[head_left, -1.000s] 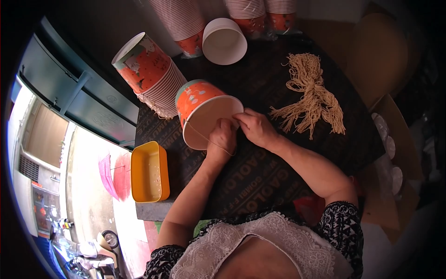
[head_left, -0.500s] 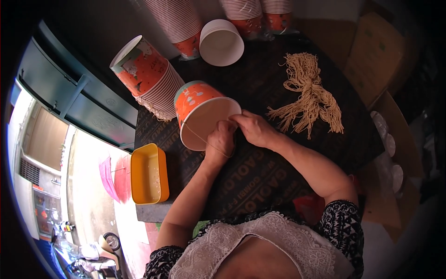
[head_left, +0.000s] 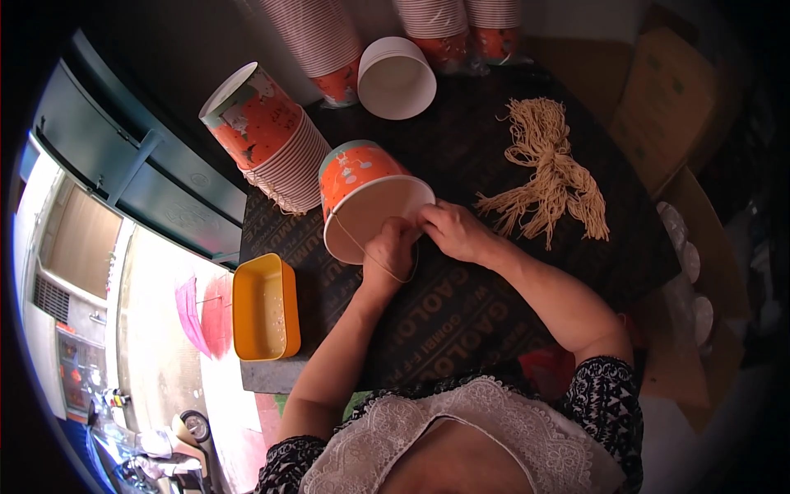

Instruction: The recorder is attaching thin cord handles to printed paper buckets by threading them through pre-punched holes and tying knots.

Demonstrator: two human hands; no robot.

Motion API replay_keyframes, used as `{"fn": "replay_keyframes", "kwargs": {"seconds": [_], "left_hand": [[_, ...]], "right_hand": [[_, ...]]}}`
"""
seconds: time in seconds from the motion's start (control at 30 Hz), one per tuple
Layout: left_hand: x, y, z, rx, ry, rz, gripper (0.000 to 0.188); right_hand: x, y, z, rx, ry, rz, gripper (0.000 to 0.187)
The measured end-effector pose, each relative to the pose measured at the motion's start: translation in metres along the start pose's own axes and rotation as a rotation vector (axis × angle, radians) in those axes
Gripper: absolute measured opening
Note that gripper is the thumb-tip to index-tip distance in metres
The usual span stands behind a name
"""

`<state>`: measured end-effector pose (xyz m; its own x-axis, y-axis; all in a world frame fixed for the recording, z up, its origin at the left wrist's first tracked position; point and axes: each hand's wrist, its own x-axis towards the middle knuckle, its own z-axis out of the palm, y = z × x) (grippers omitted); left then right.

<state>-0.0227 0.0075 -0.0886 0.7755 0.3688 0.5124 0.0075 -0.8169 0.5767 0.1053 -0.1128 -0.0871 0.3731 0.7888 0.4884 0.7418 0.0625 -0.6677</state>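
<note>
1. Dark work table [head_left: 510, 132], printed sheet over it, takes up the centre of the view.
2. Stack of orange paper buckets lying on its side [head_left: 271, 140] at the table's left rear; upright stacks at the back edge; one white-lined bucket [head_left: 397, 76] lying alone with its mouth toward the camera.
3. Bundle of tan string lengths [head_left: 550, 173] on the right half of the table, well apart from the hands.
4. Orange paper bucket [head_left: 366, 198] tipped on its side at table centre, open mouth toward the person, rim at the hands.
5. Yellow plastic tray [head_left: 265, 306] at the table's near left corner.
6. Right hand [head_left: 451, 230] pinching at the bucket rim, fingers closed.
7. Left hand [head_left: 392, 249] curled against the rim just beside the right, grasping a string.
8. Thin string [head_left: 362, 249] running from the bucket's left rim, looping under the left hand.
</note>
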Motion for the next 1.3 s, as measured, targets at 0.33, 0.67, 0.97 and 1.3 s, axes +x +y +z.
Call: {"fn": "replay_keyframes", "kwargs": {"seconds": [0.33,0.67,0.97,1.3], "left_hand": [[0.002,-0.006,-0.001,-0.054,0.069,-0.030,0.008],[0.005,-0.015,-0.004,0.005,0.115,-0.058,0.007],[0.008,-0.012,-0.020,-0.490,-0.095,-0.175,0.011],[0.014,-0.003,-0.017,-0.621,-0.233,-0.431,0.017]], "right_hand": [[-0.003,-0.001,-0.003,-0.039,-0.066,-0.129,0.009],[-0.003,0.001,-0.001,-0.162,-0.098,-0.241,0.015],[-0.001,0.001,-0.003,-0.173,-0.111,-0.207,0.015],[-0.003,0.009,0.003,-0.135,-0.095,-0.218,0.015]]}}
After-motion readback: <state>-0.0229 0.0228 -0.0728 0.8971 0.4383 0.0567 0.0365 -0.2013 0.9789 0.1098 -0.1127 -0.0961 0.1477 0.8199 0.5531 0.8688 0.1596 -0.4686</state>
